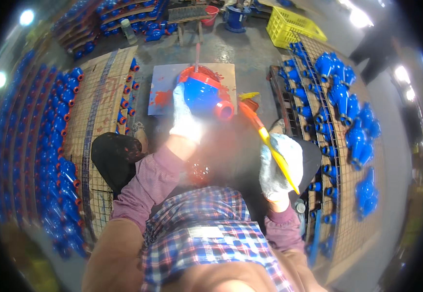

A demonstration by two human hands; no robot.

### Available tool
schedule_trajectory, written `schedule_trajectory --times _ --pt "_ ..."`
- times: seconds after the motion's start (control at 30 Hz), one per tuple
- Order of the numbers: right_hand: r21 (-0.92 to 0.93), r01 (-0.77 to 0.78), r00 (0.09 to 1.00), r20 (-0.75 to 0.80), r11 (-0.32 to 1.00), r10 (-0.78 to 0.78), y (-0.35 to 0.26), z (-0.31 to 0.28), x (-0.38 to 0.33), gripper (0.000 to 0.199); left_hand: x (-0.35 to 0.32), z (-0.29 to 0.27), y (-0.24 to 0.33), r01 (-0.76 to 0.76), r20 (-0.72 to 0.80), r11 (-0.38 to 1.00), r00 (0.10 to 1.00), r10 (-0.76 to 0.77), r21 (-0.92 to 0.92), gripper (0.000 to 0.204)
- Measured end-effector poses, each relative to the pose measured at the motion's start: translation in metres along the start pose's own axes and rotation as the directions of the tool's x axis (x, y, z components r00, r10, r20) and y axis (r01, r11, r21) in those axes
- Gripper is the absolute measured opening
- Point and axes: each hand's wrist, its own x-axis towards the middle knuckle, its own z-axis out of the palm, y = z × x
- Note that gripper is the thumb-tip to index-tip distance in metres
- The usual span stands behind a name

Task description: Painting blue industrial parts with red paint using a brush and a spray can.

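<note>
My left hand (185,114), in a whitish work glove, grips the near left side of a glossy blue hollow fitting (199,95). A red-orange ring marks the fitting's open end (224,111), tilted toward the right. Behind the fitting is a red-smeared round rim (211,73) with a thin stick (197,56) standing up from it. Held in my gloved right hand (282,165) is a paintbrush (270,143) with a yellow handle and a red-orange head, apart from the fitting and pointing up-left toward it. Blur covers the space between my hands.
A red-stained pale board (162,87) lies under the fitting. Wire-mesh racks (97,92) at left and a mesh-topped board (350,185) at right carry several blue fittings (364,131). A yellow crate (291,29), a small bench (187,14) and a red bucket (210,15) stand behind.
</note>
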Motion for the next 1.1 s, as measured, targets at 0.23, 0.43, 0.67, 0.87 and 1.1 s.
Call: schedule_trajectory --times 0.23,0.43,0.67,0.87,1.1 --pt "0.061 0.149 0.971 0.182 0.987 -0.157 -0.009 0.010 0.011 0.034 0.014 -0.027 -0.008 0.130 0.000 0.968 0.991 -0.133 -0.215 0.066" --pt "-0.007 0.326 0.880 0.368 0.945 -0.301 -0.012 0.005 0.011 0.033 0.018 -0.034 -0.004 0.178 -0.069 0.963 0.978 -0.196 -0.201 0.062" --pt "-0.016 0.214 0.947 0.247 0.977 -0.203 0.001 0.000 0.007 0.028 0.013 -0.052 0.035 -0.227 0.270 0.960 0.946 0.179 0.161 0.046" --pt "-0.095 0.117 0.973 0.211 0.988 -0.095 0.006 0.026 0.026 0.023 0.000 -0.097 0.101 0.235 0.426 0.840 0.905 -0.005 -0.489 0.078" --pt "-0.105 0.283 0.926 0.289 0.953 -0.243 0.016 0.069 0.046 0.023 -0.027 -0.179 0.176 -0.005 0.351 0.714 0.868 0.351 -0.700 0.086"
